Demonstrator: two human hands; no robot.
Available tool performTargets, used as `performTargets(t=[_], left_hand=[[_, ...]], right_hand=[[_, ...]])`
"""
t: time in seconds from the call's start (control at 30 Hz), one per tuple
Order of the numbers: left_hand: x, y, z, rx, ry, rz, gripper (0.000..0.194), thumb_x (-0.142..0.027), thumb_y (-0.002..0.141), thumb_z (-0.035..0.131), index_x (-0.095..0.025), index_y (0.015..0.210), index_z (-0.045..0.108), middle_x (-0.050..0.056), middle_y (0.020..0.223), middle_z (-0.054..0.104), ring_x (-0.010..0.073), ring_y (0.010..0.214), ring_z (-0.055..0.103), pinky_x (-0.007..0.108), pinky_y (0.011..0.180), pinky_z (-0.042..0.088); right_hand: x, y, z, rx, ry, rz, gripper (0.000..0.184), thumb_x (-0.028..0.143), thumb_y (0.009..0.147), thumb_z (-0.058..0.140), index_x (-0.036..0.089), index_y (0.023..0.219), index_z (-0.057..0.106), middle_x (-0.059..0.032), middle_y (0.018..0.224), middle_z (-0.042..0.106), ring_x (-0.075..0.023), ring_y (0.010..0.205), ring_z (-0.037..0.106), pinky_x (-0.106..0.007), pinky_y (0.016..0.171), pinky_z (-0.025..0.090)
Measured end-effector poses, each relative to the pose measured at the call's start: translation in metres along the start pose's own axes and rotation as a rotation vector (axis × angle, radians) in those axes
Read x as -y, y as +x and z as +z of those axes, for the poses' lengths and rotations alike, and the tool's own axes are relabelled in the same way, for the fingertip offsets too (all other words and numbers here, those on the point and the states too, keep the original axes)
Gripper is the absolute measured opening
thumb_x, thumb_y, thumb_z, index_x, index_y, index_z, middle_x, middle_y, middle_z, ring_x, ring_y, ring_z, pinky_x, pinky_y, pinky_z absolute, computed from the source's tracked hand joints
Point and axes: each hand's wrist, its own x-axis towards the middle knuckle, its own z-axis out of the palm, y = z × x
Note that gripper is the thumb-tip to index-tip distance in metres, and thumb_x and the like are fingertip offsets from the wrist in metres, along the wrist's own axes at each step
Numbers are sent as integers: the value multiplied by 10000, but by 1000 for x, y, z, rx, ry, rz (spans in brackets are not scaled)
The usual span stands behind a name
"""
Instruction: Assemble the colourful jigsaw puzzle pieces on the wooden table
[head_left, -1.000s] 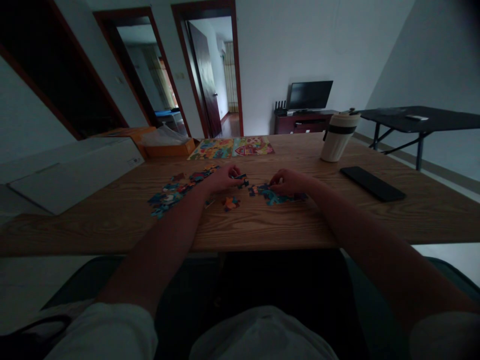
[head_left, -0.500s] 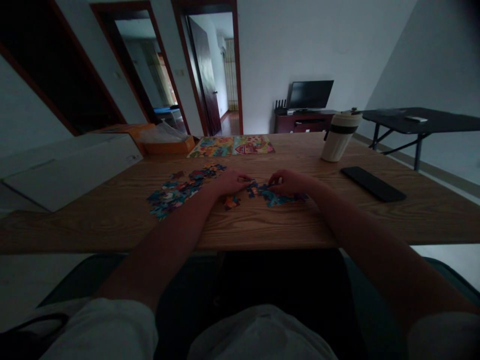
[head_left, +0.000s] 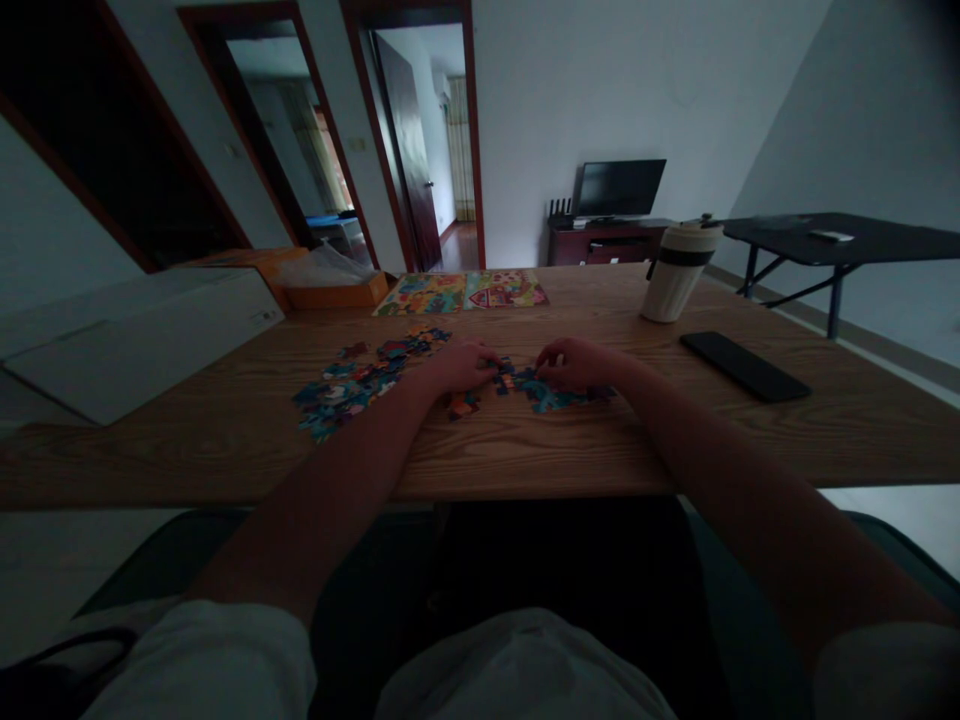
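My left hand [head_left: 461, 366] rests knuckles-up on the wooden table [head_left: 525, 440], fingers curled onto a jigsaw piece at the left edge of a small joined patch of blue pieces [head_left: 551, 394]. My right hand [head_left: 574, 364] is curled too, its fingertips pressing on the same patch from the right. The two hands are a few centimetres apart. A loose orange piece [head_left: 463, 404] lies just in front of my left hand. A heap of loose pieces [head_left: 352, 385] spreads to the left of that hand.
Two picture sheets [head_left: 465, 293] lie at the table's far edge, an orange box [head_left: 330, 290] and a white box [head_left: 142, 335] at the left. A lidded cup [head_left: 675, 272] and a black phone [head_left: 742, 366] are at the right. A black side table [head_left: 840, 240] stands beyond.
My left hand has slid right and lowered onto the table, bringing its piece against the joined patch. My right hand has hardly moved.
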Motion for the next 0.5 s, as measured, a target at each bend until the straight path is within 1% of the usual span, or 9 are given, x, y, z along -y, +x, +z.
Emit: performTargets(t=[0.07,0.13,0.2,0.23,0.3,0.37,0.43,0.5], left_hand=[[-2,-1,-2,-2,29,-1,370,-407,973,523,-255,1230,741,94,1149,707,260,1109,625,342,998,431],[-3,-1,-3,0,42,15,375,-406,978,518,-249,1235,741,101,1176,703,259,1119,620,341,998,434],[-3,-2,-3,5,44,29,370,-395,980,513,-249,1230,744,98,1211,700,251,1125,619,334,1008,431],[-3,-2,-3,6,43,30,362,-387,979,515,-254,1224,746,91,1222,700,247,1132,617,332,1018,426],[-3,-1,-3,7,38,26,346,-373,975,520,-273,1218,745,71,1227,705,241,1145,615,329,1037,412],[-4,-1,-3,10,27,32,343,-368,972,522,-282,1221,742,62,1205,717,240,1138,622,328,1039,409],[-4,0,-3,12,14,55,357,-366,975,515,-261,1229,742,75,1180,727,245,1109,638,329,1020,421],[-3,0,-3,9,2,75,369,-360,977,511,-229,1229,747,97,1181,730,257,1103,646,337,1008,431]], right_hand=[[-1,1,0,1,-3,-6,295,408,961,609,184,1124,711,-69,836,749,-116,498,599,-219,456,430],[-2,1,1,-9,-21,-4,321,417,965,599,180,1152,710,-83,883,755,-129,517,614,-232,465,443],[-1,0,1,-51,-58,-20,357,425,959,605,185,1202,709,-104,997,756,-148,582,651,-252,527,485],[0,-1,2,-91,-86,-55,369,421,954,613,193,1227,710,-114,1080,745,-162,648,678,-263,592,514],[4,-1,5,-169,-155,-190,369,390,948,621,215,1259,717,-123,1229,697,-201,850,711,-287,778,538],[9,-1,9,-204,-231,-346,350,344,949,609,230,1256,732,-119,1299,661,-232,1043,684,-304,944,496],[14,0,14,-183,-303,-439,337,313,947,594,229,1233,750,-117,1290,667,-245,1124,655,-315,1015,454],[18,1,17,-165,-354,-460,342,309,940,591,222,1228,756,-121,1269,681,-250,1122,657,-321,1017,448]])
